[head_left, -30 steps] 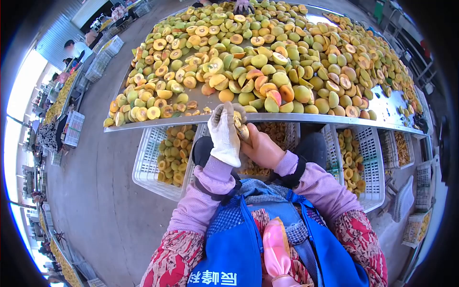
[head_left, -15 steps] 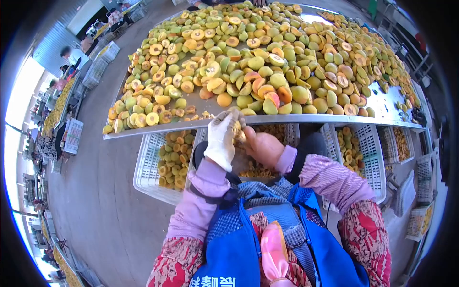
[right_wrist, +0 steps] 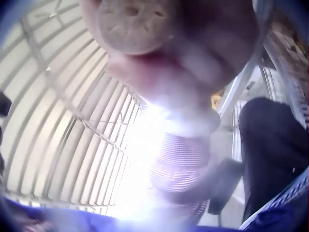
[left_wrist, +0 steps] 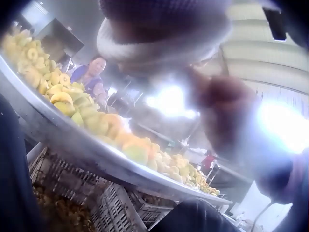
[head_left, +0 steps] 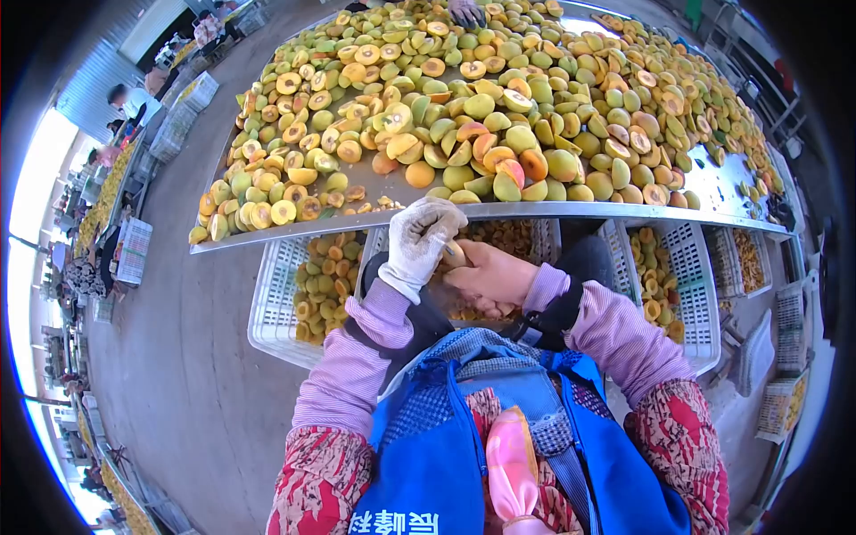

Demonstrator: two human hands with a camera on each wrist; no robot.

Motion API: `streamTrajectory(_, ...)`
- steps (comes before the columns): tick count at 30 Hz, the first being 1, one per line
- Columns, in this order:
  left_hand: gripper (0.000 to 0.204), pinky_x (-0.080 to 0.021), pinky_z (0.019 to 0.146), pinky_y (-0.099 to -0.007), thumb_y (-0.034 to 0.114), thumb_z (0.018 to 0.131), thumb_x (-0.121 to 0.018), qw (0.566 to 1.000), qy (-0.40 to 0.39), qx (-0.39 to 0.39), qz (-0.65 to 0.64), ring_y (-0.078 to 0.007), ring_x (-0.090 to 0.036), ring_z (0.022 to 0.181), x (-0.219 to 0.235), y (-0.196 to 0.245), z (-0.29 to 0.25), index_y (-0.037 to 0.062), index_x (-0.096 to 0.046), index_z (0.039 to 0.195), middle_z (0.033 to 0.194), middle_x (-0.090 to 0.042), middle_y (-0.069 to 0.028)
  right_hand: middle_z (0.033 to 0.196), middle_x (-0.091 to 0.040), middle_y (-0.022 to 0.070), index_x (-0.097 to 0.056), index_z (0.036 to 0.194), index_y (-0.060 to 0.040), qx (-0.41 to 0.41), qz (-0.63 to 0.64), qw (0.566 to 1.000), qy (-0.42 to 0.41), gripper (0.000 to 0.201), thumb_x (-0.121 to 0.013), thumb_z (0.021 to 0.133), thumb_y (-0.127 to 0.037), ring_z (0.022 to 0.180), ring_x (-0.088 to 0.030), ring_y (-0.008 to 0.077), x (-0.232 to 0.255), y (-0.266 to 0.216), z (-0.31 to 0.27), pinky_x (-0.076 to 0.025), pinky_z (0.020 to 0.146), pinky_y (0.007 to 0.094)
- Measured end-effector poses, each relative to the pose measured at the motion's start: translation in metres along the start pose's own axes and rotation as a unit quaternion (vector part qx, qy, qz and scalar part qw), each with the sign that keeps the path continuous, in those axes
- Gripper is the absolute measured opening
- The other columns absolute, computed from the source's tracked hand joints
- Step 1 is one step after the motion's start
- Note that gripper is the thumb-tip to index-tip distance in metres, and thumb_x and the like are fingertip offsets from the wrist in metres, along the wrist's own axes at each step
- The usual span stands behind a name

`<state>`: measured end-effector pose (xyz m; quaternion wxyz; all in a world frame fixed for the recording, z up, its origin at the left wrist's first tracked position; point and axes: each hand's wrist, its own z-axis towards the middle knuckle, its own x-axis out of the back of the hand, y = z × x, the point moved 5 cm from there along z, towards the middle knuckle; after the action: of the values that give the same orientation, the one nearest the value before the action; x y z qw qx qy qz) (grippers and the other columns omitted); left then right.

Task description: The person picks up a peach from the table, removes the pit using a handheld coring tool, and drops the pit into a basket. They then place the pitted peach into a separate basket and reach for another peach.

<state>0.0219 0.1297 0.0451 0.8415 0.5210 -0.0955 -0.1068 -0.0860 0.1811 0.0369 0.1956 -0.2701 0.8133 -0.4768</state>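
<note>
My left hand [head_left: 421, 241], in a white glove stained at the fingers, is curled close to the table's front edge. A yellow stone fruit half showed in it moments ago; the glove's turned back now hides what it holds. The bare right hand [head_left: 492, 275] grips a tool with a pale, rounded handle [head_left: 456, 254], its end towards me. In the right wrist view the handle's round end [right_wrist: 137, 24] shows small holes and slots. Both hands meet at the tool, whose working end is hidden by the glove. Halved yellow-green stone fruit [head_left: 419, 174] lie heaped just beyond.
The metal table [head_left: 374, 183] has a raised front rim. Under it stand white plastic crates [head_left: 276, 308] with fruit halves, and darker scraps [head_left: 504, 236] lie between my knees. Across the table another person's gloved hand [head_left: 465, 12] reaches into the heap. More workers sit far left.
The left hand has rolled over, its back now upward, and the yellow fruit in it has gone out of sight. The right hand stays near, with the tool's handle showing more clearly.
</note>
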Motion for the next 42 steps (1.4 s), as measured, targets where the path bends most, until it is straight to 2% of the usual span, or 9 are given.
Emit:
streamTrajectory(2, 0.023, -0.045, 0.061, -0.0257, 0.019, 0.085, -0.056, 0.994, 0.057, 0.057, -0.067, -0.0137, -0.056, 0.065, -0.001, -0.008, -0.005, -0.0016, -0.061, 0.078, 0.074, -0.060, -0.0085, 0.062, -0.053, 0.0139, -0.038, 0.103, -0.0012, 0.165, -0.189, 0.962, 0.107, 0.031, -0.054, 0.080, -0.014, 0.045, -0.054, 0.0257, 0.015, 0.024, 0.024, -0.043, 0.039, 0.0368)
streamTrajectory(3, 0.025, -0.045, 0.061, -0.0262, 0.020, 0.086, -0.055, 0.978, 0.110, 0.113, -0.133, -0.0142, -0.056, 0.065, -0.002, -0.015, -0.008, -0.0014, -0.061, 0.076, 0.074, -0.060, -0.0092, 0.064, -0.055, 0.0191, -0.037, 0.108, -0.0013, 0.320, -0.362, 0.851, 0.208, 0.037, -0.056, 0.078, -0.012, 0.048, -0.056, 0.0322, 0.013, 0.010, 0.018, -0.044, 0.042, 0.0405)
streamTrajectory(9, 0.023, -0.049, 0.058, -0.0342, 0.027, 0.089, -0.051, 0.758, 0.324, 0.310, -0.474, -0.0199, -0.057, 0.064, -0.016, -0.067, -0.024, 0.0044, -0.053, 0.082, 0.070, -0.057, -0.0072, 0.062, -0.056, 0.0212, -0.035, 0.098, -0.0025, 0.178, -0.488, 0.810, 0.270, 0.031, -0.054, 0.075, -0.011, 0.061, -0.057, 0.0399, 0.021, 0.024, 0.020, -0.045, 0.054, 0.0475)
streamTrajectory(17, 0.032, -0.051, 0.065, -0.0345, 0.034, 0.090, -0.048, 0.899, 0.202, 0.256, -0.292, -0.0245, -0.060, 0.075, -0.005, -0.046, -0.011, 0.0025, -0.054, 0.088, 0.079, -0.059, -0.0117, 0.070, -0.055, 0.0264, -0.035, 0.095, -0.0008, 0.232, -0.289, 0.881, 0.295, 0.030, -0.056, 0.080, -0.016, 0.071, -0.054, 0.0443, 0.014, 0.033, 0.007, -0.043, 0.059, 0.0484)
streamTrajectory(27, 0.035, -0.050, 0.065, -0.0311, 0.033, 0.089, -0.052, 0.919, 0.202, 0.246, -0.232, -0.0198, -0.059, 0.068, -0.007, -0.039, -0.015, -0.0006, -0.057, 0.081, 0.076, -0.061, -0.0108, 0.074, -0.056, 0.0262, -0.037, 0.097, 0.0038, 0.170, -0.324, 0.902, 0.228, 0.030, -0.053, 0.078, -0.015, 0.077, -0.055, 0.0431, 0.015, 0.030, 0.021, -0.044, 0.067, 0.0462)
streamTrajectory(30, 0.034, -0.050, 0.062, -0.0291, 0.031, 0.088, -0.054, 0.949, 0.134, 0.228, -0.172, -0.0178, -0.059, 0.065, -0.008, -0.035, -0.012, -0.0016, -0.059, 0.079, 0.076, -0.062, -0.0104, 0.067, -0.056, 0.0200, -0.038, 0.094, 0.0022, 0.205, -0.283, 0.916, 0.196, 0.028, -0.053, 0.079, -0.016, 0.062, -0.058, 0.0359, 0.013, 0.024, 0.014, -0.046, 0.056, 0.0419)
streamTrajectory(32, 0.033, -0.050, 0.058, -0.0265, 0.029, 0.087, -0.056, 0.962, 0.097, 0.200, -0.156, -0.0162, -0.060, 0.065, -0.012, -0.028, -0.014, -0.0023, -0.060, 0.080, 0.077, -0.062, -0.0100, 0.058, -0.050, 0.0069, -0.040, 0.092, -0.0020, 0.016, -0.054, 0.997, 0.060, 0.020, -0.052, 0.083, -0.015, 0.043, -0.050, 0.0188, 0.000, 0.016, 0.001, -0.042, 0.039, 0.0321)
streamTrajectory(35, 0.032, -0.050, 0.059, -0.0270, 0.029, 0.086, -0.058, 0.971, 0.050, 0.186, -0.139, -0.0170, -0.060, 0.066, -0.009, -0.027, -0.016, -0.0024, -0.060, 0.080, 0.077, -0.062, -0.0099, 0.055, -0.040, -0.0034, -0.042, 0.088, -0.0065, -0.012, 0.245, 0.966, -0.077, 0.012, -0.050, 0.087, -0.016, 0.038, -0.037, 0.0048, -0.012, 0.031, 0.002, -0.033, 0.032, 0.0219)
streamTrajectory(42, 0.033, -0.049, 0.062, -0.0324, 0.035, 0.087, -0.052, 0.913, 0.083, 0.220, -0.332, -0.0219, -0.058, 0.070, -0.022, -0.002, -0.016, 0.0023, -0.053, 0.081, 0.076, -0.057, -0.0111, 0.052, -0.034, -0.0042, -0.038, 0.072, -0.0116, -0.035, 0.361, 0.920, -0.150, 0.021, -0.049, 0.089, -0.015, 0.036, -0.033, 0.0043, -0.018, 0.029, -0.005, -0.028, 0.029, 0.0204)
